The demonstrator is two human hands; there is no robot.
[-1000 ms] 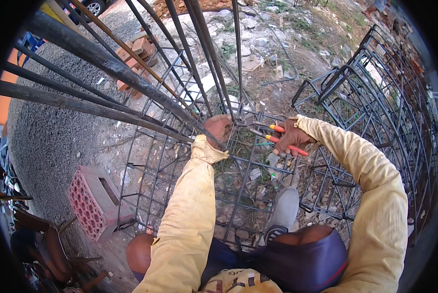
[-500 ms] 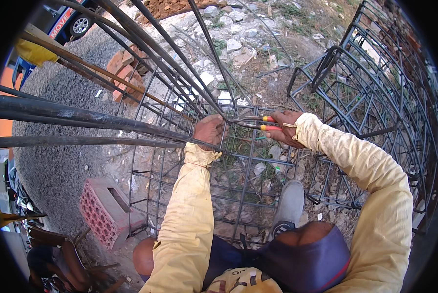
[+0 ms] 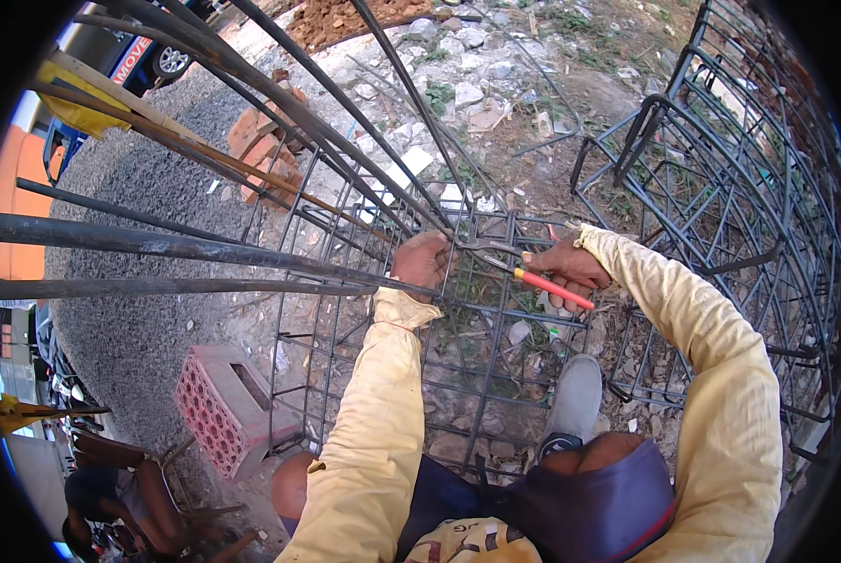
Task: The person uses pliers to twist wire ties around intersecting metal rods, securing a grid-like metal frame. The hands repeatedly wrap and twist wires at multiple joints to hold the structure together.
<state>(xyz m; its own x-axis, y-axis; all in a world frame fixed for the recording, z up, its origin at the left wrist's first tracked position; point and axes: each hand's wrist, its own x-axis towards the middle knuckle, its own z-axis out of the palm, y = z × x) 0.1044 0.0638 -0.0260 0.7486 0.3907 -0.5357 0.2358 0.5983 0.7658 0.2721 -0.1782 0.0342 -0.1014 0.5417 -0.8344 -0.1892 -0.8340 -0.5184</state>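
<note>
My right hand point(image 3: 571, 266) grips a pair of pincers point(image 3: 497, 253) with red and yellow handles. The handles are spread apart, one slanting down toward the lower right below my fingers. The pincers' jaws touch the crossing of steel bars at the upper edge of the rebar cage point(image 3: 481, 380). Just left of the jaws, my left hand point(image 3: 422, 261) is curled closed around a rebar at that same crossing. Long dark rebars point(image 3: 158, 246) run from there to the left and upper left. Any tie wire between the jaws is too small to make out.
A pink hollow block point(image 3: 228, 408) stands left of the cage, with broken bricks point(image 3: 266, 155) farther off. More bent rebar frames point(image 3: 711, 188) are piled at the right. My shoe point(image 3: 573, 399) is beside the cage on rubble. Another person point(image 3: 125, 497) is at the lower left.
The pincers have turned and their handles have parted, from nearly parallel to widely spread. My left hand keeps its place at the crossing. The whole view has shifted slightly.
</note>
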